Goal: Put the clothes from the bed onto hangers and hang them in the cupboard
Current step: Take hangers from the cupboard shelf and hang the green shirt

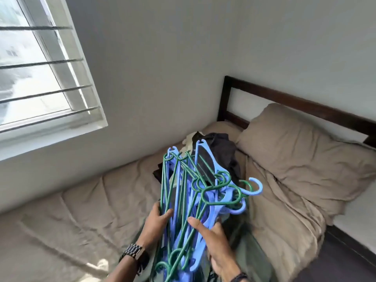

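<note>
A bundle of several blue and green plastic hangers (pixel 195 192) is held above the bed (pixel 85 210), their hooks pointing right and down. My left hand (pixel 155 222), with a watch on its wrist, grips the bundle's left side. My right hand (pixel 217 241) holds the right side, thumb across the top. Behind the hangers a pile of dark and white clothes (pixel 221 151) lies on the bed near the pillow. More greenish cloth shows under the hangers. The cupboard is not in view.
A beige pillow (pixel 301 151) leans at the dark wooden headboard (pixel 284 98). A rumpled beige cover (pixel 284 216) drapes over the bed's right side. A barred window (pixel 40 68) fills the left wall. Dark floor (pixel 345 265) shows at the bottom right.
</note>
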A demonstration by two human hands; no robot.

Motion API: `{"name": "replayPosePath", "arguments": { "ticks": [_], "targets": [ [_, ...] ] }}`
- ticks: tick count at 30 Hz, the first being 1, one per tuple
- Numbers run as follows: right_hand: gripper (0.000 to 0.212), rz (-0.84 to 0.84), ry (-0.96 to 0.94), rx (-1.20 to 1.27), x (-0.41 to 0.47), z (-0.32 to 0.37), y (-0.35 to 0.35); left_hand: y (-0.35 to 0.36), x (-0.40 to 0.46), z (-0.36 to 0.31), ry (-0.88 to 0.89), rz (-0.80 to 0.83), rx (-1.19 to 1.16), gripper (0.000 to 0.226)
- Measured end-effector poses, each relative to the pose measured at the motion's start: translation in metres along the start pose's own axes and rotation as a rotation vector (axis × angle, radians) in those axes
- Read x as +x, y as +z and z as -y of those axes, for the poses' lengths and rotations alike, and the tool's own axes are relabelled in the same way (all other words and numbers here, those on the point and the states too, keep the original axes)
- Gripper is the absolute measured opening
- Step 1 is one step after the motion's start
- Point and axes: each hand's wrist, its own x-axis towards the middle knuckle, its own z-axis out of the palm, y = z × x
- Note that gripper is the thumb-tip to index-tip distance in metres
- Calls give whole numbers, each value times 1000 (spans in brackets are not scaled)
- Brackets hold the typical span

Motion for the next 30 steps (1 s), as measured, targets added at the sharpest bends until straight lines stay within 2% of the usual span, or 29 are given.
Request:
{"name": "replayPosePath", "arguments": {
  "ticks": [5,8,11,14,16,18,19,20,23,27,30],
  "targets": [
    [86,-23,-74,119,70,-62,30,-17,85,56,84,-3,-15,19],
    [98,-44,-146,154,115,-101,54,-35,135,88,183,-5,-13,25],
    [71,-66,-236,167,152,-130,89,-64,187,117,253,53,11,37],
    [65,-99,-314,80,188,-158,126,-98,238,137,302,121,26,59],
    [65,-140,-364,-9,210,-178,153,-119,269,144,334,165,53,43],
    [84,-195,-331,-59,233,-194,173,-134,290,147,376,225,98,31],
    [96,-204,-305,-71,241,-197,183,-142,297,144,383,249,121,32],
    [96,-187,-230,-83,250,-197,195,-153,307,141,393,261,127,35],
    [73,-145,-77,-118,277,-193,222,-179,346,135,400,257,207,42],
    [69,-141,132,-195,315,-196,242,-188,407,168,328,296,492,46],
    [35,-106,279,-289,327,-212,246,-180,432,210,205,312,679,64]
  ]
}}
